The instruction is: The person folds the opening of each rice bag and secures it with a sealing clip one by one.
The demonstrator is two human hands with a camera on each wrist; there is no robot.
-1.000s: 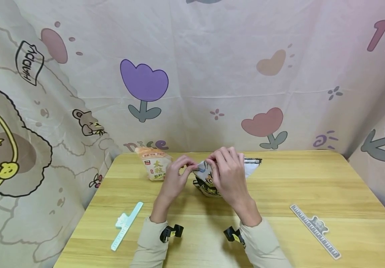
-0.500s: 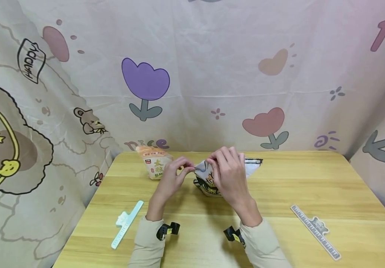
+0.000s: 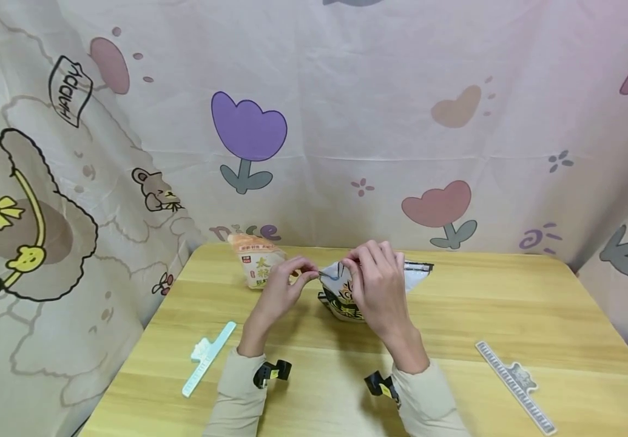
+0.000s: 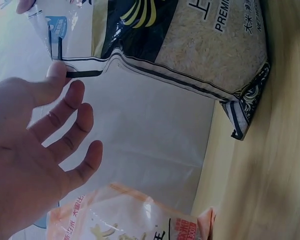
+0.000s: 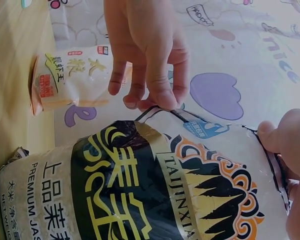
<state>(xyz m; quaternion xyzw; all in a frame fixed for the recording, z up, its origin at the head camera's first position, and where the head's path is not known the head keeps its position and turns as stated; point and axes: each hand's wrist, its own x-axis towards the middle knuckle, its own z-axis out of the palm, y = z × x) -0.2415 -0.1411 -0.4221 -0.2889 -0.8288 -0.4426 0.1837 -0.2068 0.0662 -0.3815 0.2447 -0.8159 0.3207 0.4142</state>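
Observation:
A rice bag (image 5: 155,185) with black, gold and clear panels stands upright on the table between both hands; rice grains show through its lower part. My left hand (image 3: 283,286) pinches the bag's left side edge near the top between thumb and forefinger, other fingers loosely bent in the left wrist view. My right hand (image 3: 377,285) pinches the bag's top edge between thumb and fingers, covering part of the bag in the head view. Behind the left hand stands a second rice bag (image 3: 259,261), white and orange, apart from both hands.
A mint-green sealing clip (image 3: 208,359) lies on the table (image 3: 314,388) at the left. A grey sealing clip (image 3: 516,382) lies at the right. A printed cloth (image 3: 335,121) hangs behind and beside the table.
My left hand has shifted slightly left and now pinches the bag's edge with its fingers drawn out a little. The right hand keeps its grip; the head view has turned slightly.

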